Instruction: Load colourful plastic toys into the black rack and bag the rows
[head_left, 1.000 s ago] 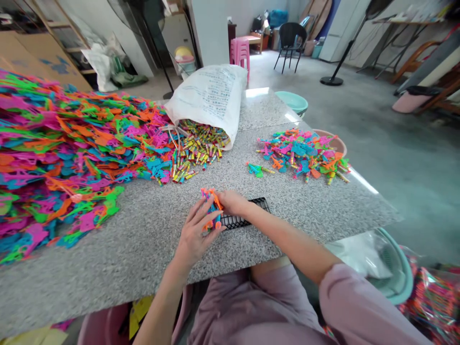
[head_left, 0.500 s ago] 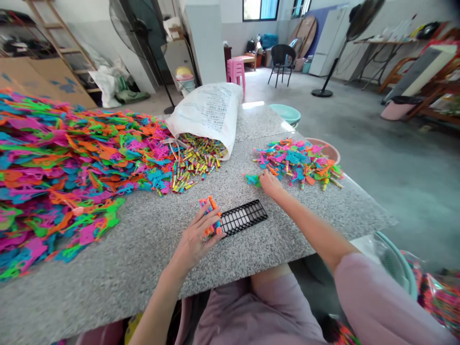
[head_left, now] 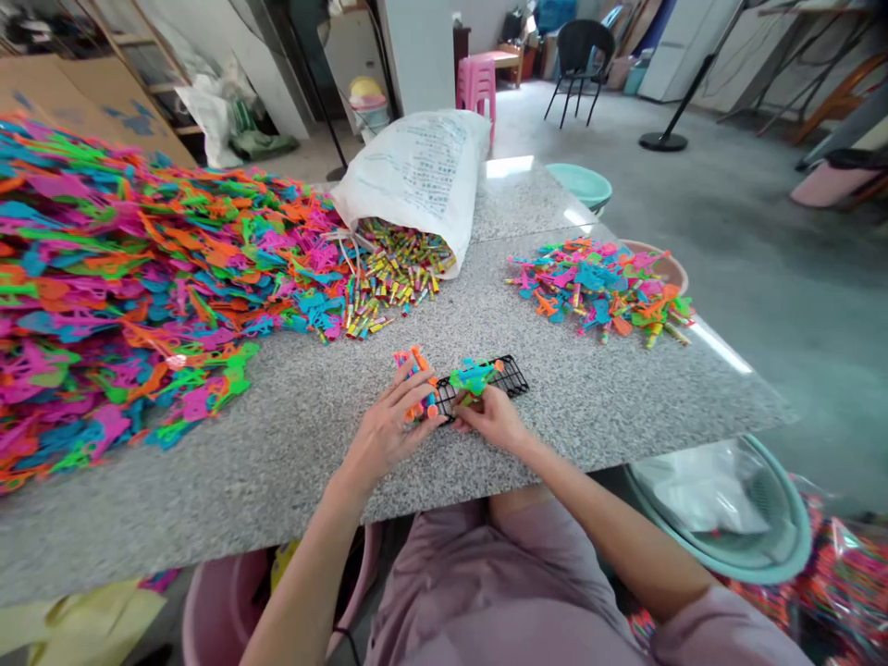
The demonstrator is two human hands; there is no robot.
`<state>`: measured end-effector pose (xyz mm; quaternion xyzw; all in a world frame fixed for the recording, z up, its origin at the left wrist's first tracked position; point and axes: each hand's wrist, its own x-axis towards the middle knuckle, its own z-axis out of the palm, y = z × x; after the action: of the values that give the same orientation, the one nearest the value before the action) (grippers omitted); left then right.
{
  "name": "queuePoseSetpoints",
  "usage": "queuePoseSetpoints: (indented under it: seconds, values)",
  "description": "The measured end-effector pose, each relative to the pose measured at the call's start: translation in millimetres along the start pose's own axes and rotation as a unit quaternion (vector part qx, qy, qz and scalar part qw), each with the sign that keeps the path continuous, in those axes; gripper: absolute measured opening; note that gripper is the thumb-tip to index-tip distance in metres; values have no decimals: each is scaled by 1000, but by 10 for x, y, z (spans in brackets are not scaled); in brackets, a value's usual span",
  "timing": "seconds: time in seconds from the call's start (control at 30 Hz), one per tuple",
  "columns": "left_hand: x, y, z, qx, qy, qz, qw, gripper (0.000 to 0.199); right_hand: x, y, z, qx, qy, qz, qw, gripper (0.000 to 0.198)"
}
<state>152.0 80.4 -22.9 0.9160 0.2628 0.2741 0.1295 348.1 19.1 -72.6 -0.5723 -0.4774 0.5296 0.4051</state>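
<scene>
The right hand [head_left: 494, 418] has been drawn back from the far heap of finished toys [head_left: 602, 287] to the black grid tray [head_left: 510, 374]. A green-and-blue plastic piece [head_left: 473, 376], fetched from beside that heap, is now held over the tray.

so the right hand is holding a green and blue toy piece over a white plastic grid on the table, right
Not quite: the plastic grid is black, not white. The head view shows the right hand holding the green and blue toy piece over it on the table.
</scene>
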Motion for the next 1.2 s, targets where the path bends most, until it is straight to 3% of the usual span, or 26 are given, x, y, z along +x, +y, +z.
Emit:
queuePoseSetpoints:
  seconds: [0.1,0.2,0.27,0.37,0.43,0.53,0.63,0.7,0.77,0.83,0.9,1.03,1.2]
  values:
    - [-8,-4,3,3,1,3,1000,40,26,-21,58,-159,22,-26,987,11]
    - [2,22,5,-4,7,1,1000,37,87,-134,30,-353,18,-60,934,14]
    - [25,60,8,-7,12,-7,1000,34,111,-217,45,-428,4,-60,902,21]
    - [80,129,21,-11,24,-30,999,40,88,-292,157,-476,-4,-51,878,24]
    - [116,158,37,-9,30,-43,999,47,43,-302,248,-475,2,-56,878,25]
    - [139,144,71,1,55,-33,998,40,38,-305,217,-462,-7,-71,884,26]
    - [122,74,101,15,77,-9,997,33,214,-373,-244,-456,3,-58,888,25]
    - [107,31,113,23,77,2,997,33,407,-447,-756,-474,128,-8,871,30]
    - [102,12,122,26,77,3,997,32,596,-492,-1261,-525,285,62,800,35]
    - [109,15,126,20,80,-4,997,31,726,-467,-1604,-578,319,85,746,36]
    - [120,32,122,10,90,-13,996,30,771,-363,-1734,-623,283,79,725,33]
    - [130,54,73,-18,84,-28,996,26,669,-98,-1679,-658,261,91,701,32]
    - [113,19,12,-45,56,-34,997,27,566,-72,-1768,-677,199,132,697,32]
